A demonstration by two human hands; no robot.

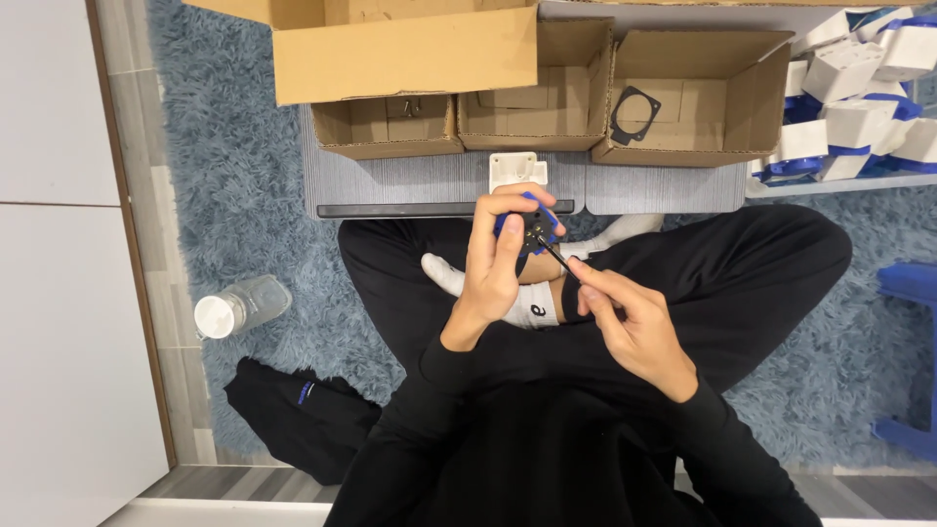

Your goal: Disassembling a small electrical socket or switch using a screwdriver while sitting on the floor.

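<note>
Shaggy grey-blue rug (244, 176); matt brown cardboard boxes (532, 88) at twelve o'clock; clear glossy plastic bottle (239, 307) at nine; smooth blue plastic part (532, 229), thin dark metal tool (558, 256), centre; matt black cloth trousers (742, 263).

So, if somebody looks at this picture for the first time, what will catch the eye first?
Probably the two hands in the middle: the left hand grips a small blue and black part, and the right hand points a thin dark tool at it. Next come the open cardboard boxes along the top and the pile of white and blue parts at the upper right.
</note>
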